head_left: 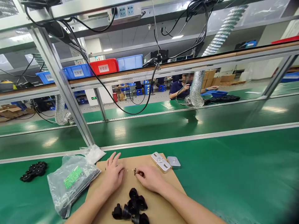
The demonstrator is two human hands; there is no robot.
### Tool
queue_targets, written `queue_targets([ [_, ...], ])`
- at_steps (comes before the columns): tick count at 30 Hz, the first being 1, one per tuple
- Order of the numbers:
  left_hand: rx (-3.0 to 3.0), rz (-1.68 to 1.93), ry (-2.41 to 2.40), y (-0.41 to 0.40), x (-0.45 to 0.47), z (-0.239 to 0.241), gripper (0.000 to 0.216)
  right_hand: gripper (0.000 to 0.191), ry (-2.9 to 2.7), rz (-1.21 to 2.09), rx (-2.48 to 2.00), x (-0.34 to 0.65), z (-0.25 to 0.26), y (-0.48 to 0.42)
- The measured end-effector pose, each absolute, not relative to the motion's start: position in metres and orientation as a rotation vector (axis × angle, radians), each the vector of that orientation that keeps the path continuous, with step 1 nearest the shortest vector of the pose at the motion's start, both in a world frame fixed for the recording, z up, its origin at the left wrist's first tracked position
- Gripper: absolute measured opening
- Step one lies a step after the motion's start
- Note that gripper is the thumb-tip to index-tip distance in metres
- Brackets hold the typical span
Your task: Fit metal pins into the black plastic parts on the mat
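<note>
Pinching small dark part [135,171] with right hand [149,178] fingers; left hand [114,175] released, flat on cardboard sheet [130,161]; seemingly early, black plastic parts [136,203] lying loose.

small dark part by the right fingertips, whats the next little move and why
Probably pinch the small dark part and lift it off the cardboard: the right hand has its fingertips at it, it lies on the sheet, and the left hand rests flat beside it, holding nothing.

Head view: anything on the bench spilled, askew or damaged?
Nothing looks damaged. The grey plastic bag with the green label lies crumpled against the left edge of the brown cardboard sheet, and a heap of black plastic parts sits apart on the green mat.
</note>
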State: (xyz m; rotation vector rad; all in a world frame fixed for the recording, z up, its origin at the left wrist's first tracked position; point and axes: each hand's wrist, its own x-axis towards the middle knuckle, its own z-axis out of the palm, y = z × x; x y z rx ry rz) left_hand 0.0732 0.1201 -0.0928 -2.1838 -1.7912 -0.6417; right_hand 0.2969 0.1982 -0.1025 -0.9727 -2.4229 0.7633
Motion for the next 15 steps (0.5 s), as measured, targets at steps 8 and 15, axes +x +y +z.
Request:
queue_targets([
  [8,-2.306,-0.543,-1.720,0.133,0.072,-0.092,0.023,0.013,-2.437,0.787,-0.970,0.297,-0.100,0.197],
  [15,-2.408,-1.138,-1.965,0.118,0.097,-0.088,0.024,0.014,-2.505,0.652,-0.977,0.295,-0.108,0.194],
])
